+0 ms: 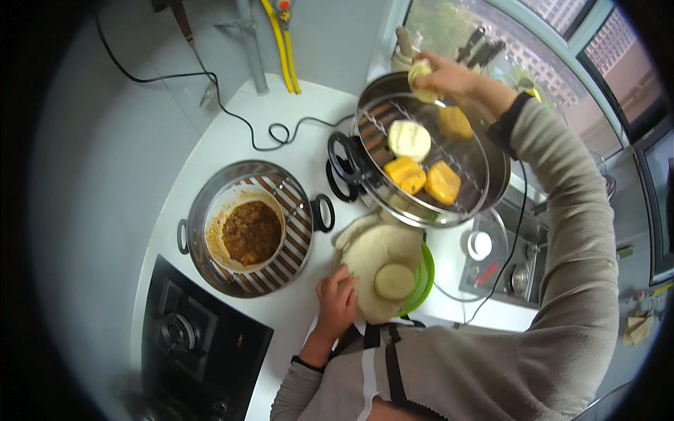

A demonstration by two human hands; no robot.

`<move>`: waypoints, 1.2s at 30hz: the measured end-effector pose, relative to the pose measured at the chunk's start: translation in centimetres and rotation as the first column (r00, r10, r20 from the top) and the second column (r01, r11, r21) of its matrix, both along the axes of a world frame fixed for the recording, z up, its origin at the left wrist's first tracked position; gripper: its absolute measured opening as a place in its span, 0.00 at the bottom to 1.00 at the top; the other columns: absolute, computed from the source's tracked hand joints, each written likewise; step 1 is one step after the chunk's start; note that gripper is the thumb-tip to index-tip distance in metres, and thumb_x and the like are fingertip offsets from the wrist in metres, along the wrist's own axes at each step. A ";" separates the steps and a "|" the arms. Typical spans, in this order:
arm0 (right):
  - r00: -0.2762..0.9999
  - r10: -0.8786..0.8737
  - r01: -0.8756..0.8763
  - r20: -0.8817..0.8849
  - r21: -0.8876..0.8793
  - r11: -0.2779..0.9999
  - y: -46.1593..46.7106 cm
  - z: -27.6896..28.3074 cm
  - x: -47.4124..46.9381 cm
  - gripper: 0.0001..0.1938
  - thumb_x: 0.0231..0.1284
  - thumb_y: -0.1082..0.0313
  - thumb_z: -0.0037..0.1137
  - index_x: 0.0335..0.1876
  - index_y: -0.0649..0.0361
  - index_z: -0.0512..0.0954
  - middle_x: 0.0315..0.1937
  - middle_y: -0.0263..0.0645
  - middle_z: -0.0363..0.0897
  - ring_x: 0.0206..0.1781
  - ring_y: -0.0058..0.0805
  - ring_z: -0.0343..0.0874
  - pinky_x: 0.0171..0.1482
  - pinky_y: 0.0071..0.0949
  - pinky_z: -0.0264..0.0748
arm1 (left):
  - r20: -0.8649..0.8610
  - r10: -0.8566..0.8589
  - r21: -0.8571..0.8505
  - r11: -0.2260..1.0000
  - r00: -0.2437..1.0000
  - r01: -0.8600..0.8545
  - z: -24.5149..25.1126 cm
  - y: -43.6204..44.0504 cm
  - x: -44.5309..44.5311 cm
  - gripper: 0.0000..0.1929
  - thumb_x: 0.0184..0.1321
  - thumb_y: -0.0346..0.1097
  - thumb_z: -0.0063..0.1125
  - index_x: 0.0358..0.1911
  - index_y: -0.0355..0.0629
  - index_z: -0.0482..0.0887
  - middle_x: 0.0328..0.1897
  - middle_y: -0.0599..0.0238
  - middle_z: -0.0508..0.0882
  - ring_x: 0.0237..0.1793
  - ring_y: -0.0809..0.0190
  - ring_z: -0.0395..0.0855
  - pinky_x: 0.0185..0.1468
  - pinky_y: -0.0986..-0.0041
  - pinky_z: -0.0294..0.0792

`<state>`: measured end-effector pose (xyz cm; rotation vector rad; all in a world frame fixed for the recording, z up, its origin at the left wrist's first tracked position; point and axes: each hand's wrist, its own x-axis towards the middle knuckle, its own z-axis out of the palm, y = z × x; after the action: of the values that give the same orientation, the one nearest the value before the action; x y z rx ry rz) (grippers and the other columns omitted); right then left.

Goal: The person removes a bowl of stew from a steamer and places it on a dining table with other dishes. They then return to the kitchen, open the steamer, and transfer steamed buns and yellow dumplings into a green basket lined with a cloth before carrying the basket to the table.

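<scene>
My right hand (447,79) grips a pale round bun (420,79), partly hidden by its fingers, over the far rim of a steel electric steamer (497,173). On the steamer's rack (376,131) lie a pale bun (409,140) and three yellow pieces, perhaps squash or corn buns (404,174). My left hand (337,300) rests its fingertips against the edge of a cream cloth (363,252); whether it pinches the cloth cannot be told. That cloth lines a green plastic basket (427,279), and one pale round bun (394,281) sits on it.
Left of the basket stands a steamer tier (310,252) holding a bowl (210,239) of brown chunky food. A black gas hob (205,337) lies front left. Right are a sink (536,279) and a glass lid (474,273). A black cord (237,116) crosses the white counter (295,105).
</scene>
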<state>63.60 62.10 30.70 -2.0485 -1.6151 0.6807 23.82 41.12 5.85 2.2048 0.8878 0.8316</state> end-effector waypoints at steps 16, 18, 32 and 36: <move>0.808 0.031 -0.176 -0.589 -0.191 0.966 -31.5 -12.7 -13.3 0.35 0.50 0.68 0.64 0.67 0.57 0.63 0.57 0.41 0.71 0.59 0.31 0.71 0.61 0.29 0.68 | -0.136 -0.141 0.101 0.983 0.981 0.155 1.1 -1.1 1.5 0.18 0.58 0.33 0.58 0.53 0.41 0.80 0.65 0.53 0.70 0.62 0.48 0.68 0.68 0.56 0.53; 0.828 -0.119 0.008 -0.548 -0.200 0.980 -31.9 -15.9 -13.2 0.36 0.51 0.70 0.65 0.67 0.58 0.61 0.58 0.39 0.69 0.62 0.28 0.68 0.64 0.28 0.64 | -0.138 -0.195 0.066 0.976 0.971 0.206 1.1 -1.5 2.7 0.21 0.57 0.35 0.59 0.56 0.40 0.77 0.67 0.51 0.69 0.64 0.46 0.66 0.68 0.55 0.54; 0.940 -0.125 0.239 -0.318 0.351 0.905 -32.1 -26.7 -13.6 0.26 0.63 0.65 0.57 0.67 0.54 0.67 0.70 0.49 0.59 0.73 0.47 0.58 0.71 0.38 0.56 | -0.484 -0.276 -0.194 0.959 0.830 0.206 -0.7 -2.8 9.8 0.39 0.47 0.43 0.69 0.62 0.34 0.66 0.64 0.37 0.67 0.64 0.37 0.65 0.65 0.54 0.63; 0.924 -0.153 0.293 -0.351 0.390 0.873 -31.6 -27.7 -13.8 0.24 0.65 0.65 0.54 0.66 0.55 0.67 0.66 0.52 0.63 0.70 0.47 0.61 0.70 0.38 0.58 | -0.357 -0.348 -0.310 0.920 0.867 0.241 -0.1 -1.5 10.2 0.35 0.43 0.42 0.69 0.57 0.37 0.72 0.56 0.44 0.76 0.58 0.42 0.73 0.62 0.57 0.66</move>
<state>49.80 30.54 3.00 -1.6660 -1.1912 0.4723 34.02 39.64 5.75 2.2350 0.7594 0.0966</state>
